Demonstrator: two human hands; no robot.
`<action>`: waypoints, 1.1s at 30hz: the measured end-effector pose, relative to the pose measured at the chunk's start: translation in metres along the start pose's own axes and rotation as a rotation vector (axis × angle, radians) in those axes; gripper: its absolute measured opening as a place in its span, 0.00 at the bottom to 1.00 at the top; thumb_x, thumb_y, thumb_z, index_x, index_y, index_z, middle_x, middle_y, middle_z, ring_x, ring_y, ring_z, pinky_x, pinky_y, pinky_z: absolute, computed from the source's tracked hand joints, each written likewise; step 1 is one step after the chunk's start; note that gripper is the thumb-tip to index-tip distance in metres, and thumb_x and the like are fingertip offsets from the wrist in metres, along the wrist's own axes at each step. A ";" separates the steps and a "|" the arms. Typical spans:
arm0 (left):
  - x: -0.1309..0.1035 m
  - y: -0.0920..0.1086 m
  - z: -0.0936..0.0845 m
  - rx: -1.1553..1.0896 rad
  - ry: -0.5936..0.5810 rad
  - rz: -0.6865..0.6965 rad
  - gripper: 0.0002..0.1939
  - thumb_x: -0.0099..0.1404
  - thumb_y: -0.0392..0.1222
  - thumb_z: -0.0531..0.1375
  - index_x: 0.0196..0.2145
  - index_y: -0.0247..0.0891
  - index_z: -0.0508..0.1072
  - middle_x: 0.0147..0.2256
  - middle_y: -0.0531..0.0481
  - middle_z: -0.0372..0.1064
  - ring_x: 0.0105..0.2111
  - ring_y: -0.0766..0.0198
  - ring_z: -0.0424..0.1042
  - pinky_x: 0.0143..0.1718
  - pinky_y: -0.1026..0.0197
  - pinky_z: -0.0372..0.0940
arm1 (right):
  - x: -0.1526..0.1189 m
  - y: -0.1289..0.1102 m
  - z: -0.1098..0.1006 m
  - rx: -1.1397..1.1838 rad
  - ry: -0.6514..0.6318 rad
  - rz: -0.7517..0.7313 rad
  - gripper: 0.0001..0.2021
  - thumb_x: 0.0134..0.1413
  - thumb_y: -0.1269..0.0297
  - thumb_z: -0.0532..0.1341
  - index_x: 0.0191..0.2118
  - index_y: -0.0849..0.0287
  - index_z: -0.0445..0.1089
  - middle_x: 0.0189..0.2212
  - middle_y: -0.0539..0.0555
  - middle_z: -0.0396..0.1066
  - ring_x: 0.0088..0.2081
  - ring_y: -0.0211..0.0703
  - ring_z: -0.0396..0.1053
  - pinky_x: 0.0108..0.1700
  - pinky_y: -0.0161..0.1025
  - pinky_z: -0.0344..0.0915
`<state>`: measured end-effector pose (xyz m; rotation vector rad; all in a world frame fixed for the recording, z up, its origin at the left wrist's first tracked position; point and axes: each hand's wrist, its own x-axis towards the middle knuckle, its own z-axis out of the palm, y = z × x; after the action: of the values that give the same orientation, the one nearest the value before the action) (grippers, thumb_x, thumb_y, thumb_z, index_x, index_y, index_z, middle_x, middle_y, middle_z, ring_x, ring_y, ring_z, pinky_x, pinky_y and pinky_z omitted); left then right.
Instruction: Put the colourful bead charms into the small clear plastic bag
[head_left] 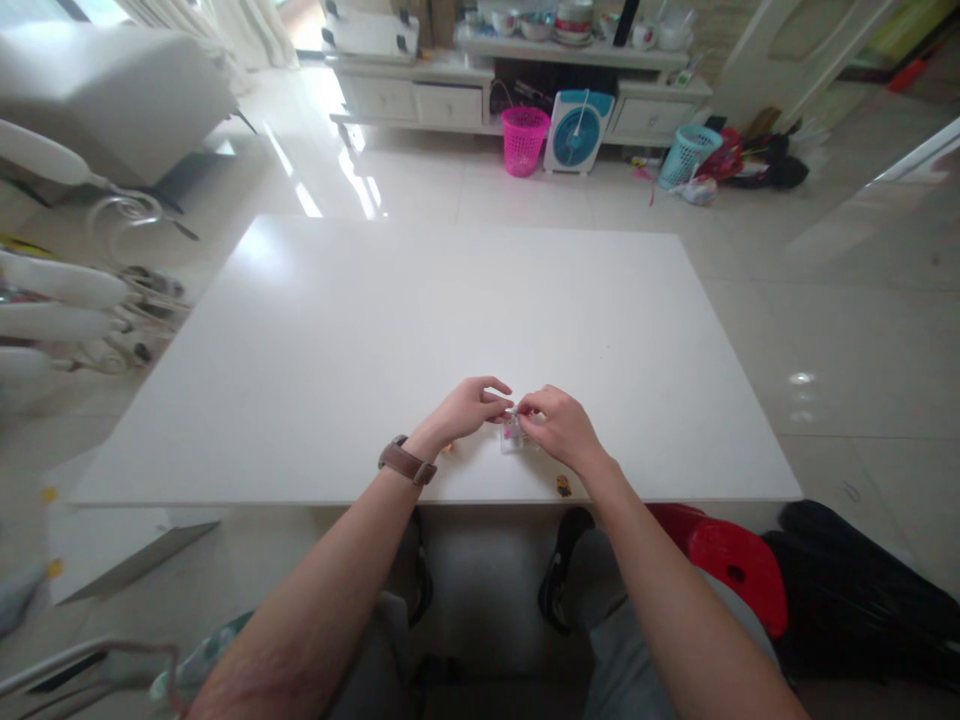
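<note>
My left hand (pixel 474 406) and my right hand (pixel 556 422) meet near the table's front edge, fingertips almost touching. Between them is a small clear packet (pixel 511 437) with a pink spot in it. Its pale upper end lies at the pinched fingertips of both hands; the exact grip is too small to make out. One finger of my left hand is stretched out above the pinch. A small yellow-and-brown piece (pixel 563 486) lies by my right wrist. Some orange bits (pixel 448 449) show beside my left wrist, partly hidden by it.
The white table (pixel 420 310) reaches far ahead. A red plastic stool (pixel 739 565) stands at the right below its edge, and white chairs (pixel 60 290) are on the left. Beyond are a pink basket (pixel 523 142), a blue fan (pixel 577 132) and a low cabinet (pixel 450 105).
</note>
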<state>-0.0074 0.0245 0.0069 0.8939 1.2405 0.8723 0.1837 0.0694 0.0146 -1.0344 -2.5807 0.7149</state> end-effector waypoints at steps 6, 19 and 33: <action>0.000 -0.001 -0.009 0.122 0.120 0.025 0.07 0.60 0.38 0.67 0.34 0.34 0.72 0.28 0.43 0.79 0.34 0.59 0.79 0.35 0.59 0.71 | 0.000 0.004 0.004 -0.057 -0.121 -0.036 0.04 0.54 0.71 0.65 0.29 0.57 0.75 0.31 0.52 0.71 0.40 0.43 0.65 0.43 0.37 0.59; -0.002 0.002 -0.010 0.395 0.141 0.077 0.07 0.58 0.38 0.66 0.34 0.34 0.79 0.29 0.46 0.79 0.29 0.62 0.77 0.32 0.62 0.68 | -0.003 -0.003 0.016 -0.218 -0.219 -0.018 0.06 0.58 0.67 0.63 0.30 0.57 0.75 0.34 0.54 0.69 0.41 0.43 0.65 0.38 0.37 0.60; 0.003 -0.003 0.003 0.198 0.111 0.089 0.05 0.55 0.35 0.67 0.32 0.34 0.76 0.26 0.47 0.77 0.28 0.64 0.76 0.32 0.63 0.69 | 0.001 -0.003 0.007 0.267 0.113 -0.007 0.06 0.55 0.73 0.63 0.39 0.58 0.74 0.33 0.51 0.73 0.35 0.40 0.69 0.40 0.37 0.64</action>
<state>-0.0037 0.0256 0.0031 1.0765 1.4099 0.8900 0.1782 0.0659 0.0100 -0.9516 -2.3143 0.9403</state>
